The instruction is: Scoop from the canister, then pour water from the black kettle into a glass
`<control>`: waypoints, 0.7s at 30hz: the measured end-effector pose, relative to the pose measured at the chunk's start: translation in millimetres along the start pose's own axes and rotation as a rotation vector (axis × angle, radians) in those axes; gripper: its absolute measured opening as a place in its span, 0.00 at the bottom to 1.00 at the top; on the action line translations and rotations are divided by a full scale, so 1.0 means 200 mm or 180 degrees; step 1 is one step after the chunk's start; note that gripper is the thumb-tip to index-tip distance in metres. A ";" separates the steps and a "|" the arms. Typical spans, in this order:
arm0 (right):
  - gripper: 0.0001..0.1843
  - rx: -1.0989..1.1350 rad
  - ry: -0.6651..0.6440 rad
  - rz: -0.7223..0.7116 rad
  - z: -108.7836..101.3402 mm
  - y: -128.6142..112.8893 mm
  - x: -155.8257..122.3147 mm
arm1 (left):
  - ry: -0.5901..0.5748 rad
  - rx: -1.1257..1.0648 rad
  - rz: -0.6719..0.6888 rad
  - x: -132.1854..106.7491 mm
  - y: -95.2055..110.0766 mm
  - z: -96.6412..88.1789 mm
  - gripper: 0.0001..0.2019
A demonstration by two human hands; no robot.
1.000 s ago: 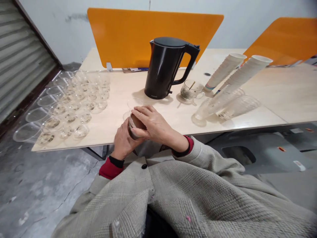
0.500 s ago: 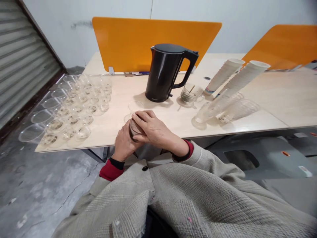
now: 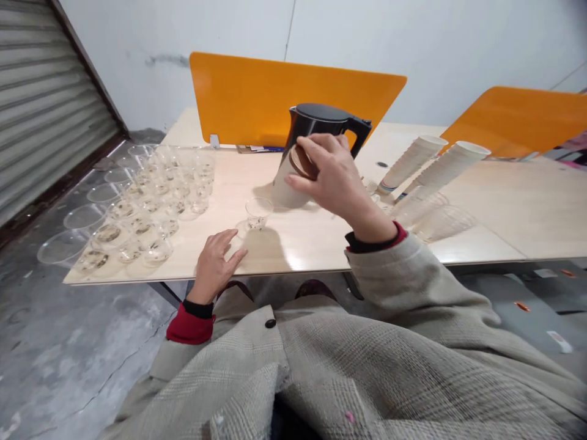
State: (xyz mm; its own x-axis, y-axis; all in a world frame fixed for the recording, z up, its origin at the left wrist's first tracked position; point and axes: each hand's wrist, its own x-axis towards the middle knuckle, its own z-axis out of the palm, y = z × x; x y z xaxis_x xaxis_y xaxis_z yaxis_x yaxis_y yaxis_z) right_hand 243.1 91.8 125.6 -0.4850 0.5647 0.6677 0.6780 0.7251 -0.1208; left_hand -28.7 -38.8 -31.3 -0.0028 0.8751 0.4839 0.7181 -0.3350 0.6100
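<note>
My right hand [image 3: 332, 174] is closed around the top of a pale cylindrical canister [image 3: 288, 185] with a brown round lid. The canister leans in front of the black electric kettle [image 3: 316, 116] and hides its lower part. My left hand [image 3: 216, 263] is empty, fingers apart, low over the table's front edge. Just beyond its fingertips stands a clear plastic cup [image 3: 259, 214] with a few dark bits, like tea leaves, at the bottom. To the left, several similar clear cups [image 3: 156, 247] stand in rows, dark bits in their bases.
Two stacks of paper cups [image 3: 447, 165] lean at the right, with clear plastic cups [image 3: 447, 223] lying below them. An orange divider [image 3: 257, 98] rises behind the kettle on the pale table [image 3: 504, 211]. A grey chair [image 3: 504, 293] is at the lower right.
My hands have parted: both were on the canister near the table's front edge. The right hand has carried it forward and right to the kettle, while the left has let go and moved left.
</note>
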 end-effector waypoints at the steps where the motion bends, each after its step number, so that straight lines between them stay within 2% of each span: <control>1: 0.32 -0.0019 -0.0019 -0.0041 0.04 0.03 0.08 | 0.0033 0.0086 -0.0042 0.01 -0.01 0.00 0.23; 4: 0.30 -0.0054 -0.0209 -0.0139 0.23 0.08 0.30 | 0.0005 0.0295 -0.0048 0.01 -0.04 0.02 0.22; 6: 0.26 -0.0080 -0.0385 -0.0034 0.38 0.08 0.40 | -0.0051 0.0362 -0.0010 0.00 -0.04 0.03 0.23; 8: 0.24 -0.0101 -0.0520 0.0167 0.53 0.07 0.45 | -0.0083 0.0428 0.0057 0.00 -0.03 0.03 0.24; 11: 0.23 -0.0083 -0.0706 0.0359 0.70 0.04 0.44 | -0.0107 0.0522 0.0160 -0.01 -0.02 0.03 0.26; 15: 0.20 -0.0001 -0.0969 0.0482 0.82 0.03 0.39 | -0.0109 0.0622 0.0180 -0.01 0.00 0.04 0.27; 21: 0.24 0.0017 -0.1081 0.0552 0.87 0.06 0.38 | -0.0118 0.0679 0.0202 -0.01 0.00 0.05 0.26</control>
State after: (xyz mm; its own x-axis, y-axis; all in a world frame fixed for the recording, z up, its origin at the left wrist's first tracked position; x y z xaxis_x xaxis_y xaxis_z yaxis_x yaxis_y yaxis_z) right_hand 118.7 212.3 46.5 -0.5194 0.7770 0.3556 0.7636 0.6088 -0.2149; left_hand -22.0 -37.4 -38.9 0.0697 0.8682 0.4912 0.8470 -0.3117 0.4306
